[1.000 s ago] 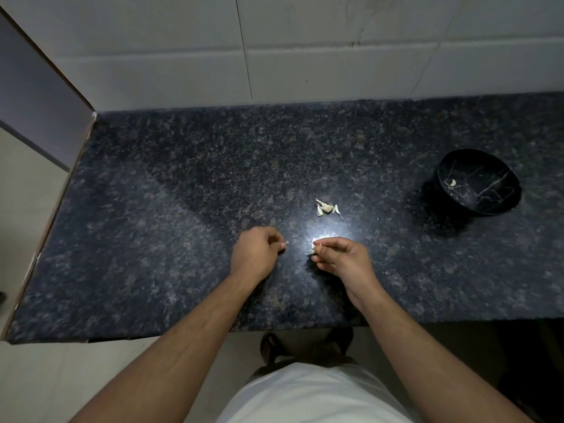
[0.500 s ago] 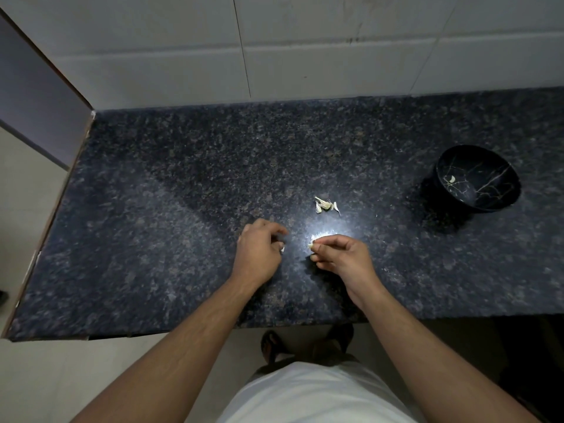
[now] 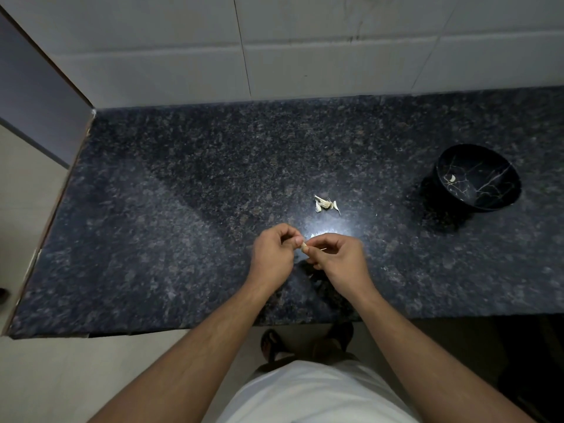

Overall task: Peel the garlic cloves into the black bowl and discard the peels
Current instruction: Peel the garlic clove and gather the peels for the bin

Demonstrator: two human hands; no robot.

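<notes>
A small pale garlic clove point(image 3: 304, 247) is pinched between the fingertips of both hands above the dark granite counter. My left hand point(image 3: 274, 254) has its fingers curled, thumb and forefinger on the clove's left end. My right hand point(image 3: 338, 257) grips the clove's right side with curled fingers. A little heap of garlic pieces and peels point(image 3: 326, 204) lies on the counter just beyond the hands. The black bowl point(image 3: 500, 166) with white veining stands at the far right and holds one peeled clove point(image 3: 451, 178).
The granite counter point(image 3: 183, 224) ends at a front edge near my body and a left edge by a wall panel point(image 3: 36, 96). White tiles point(image 3: 305, 47) back the counter. My feet point(image 3: 274, 343) show on the floor below.
My two hands, a small gap apart a second ago, have come together. Both now pinch the same clove between them.
</notes>
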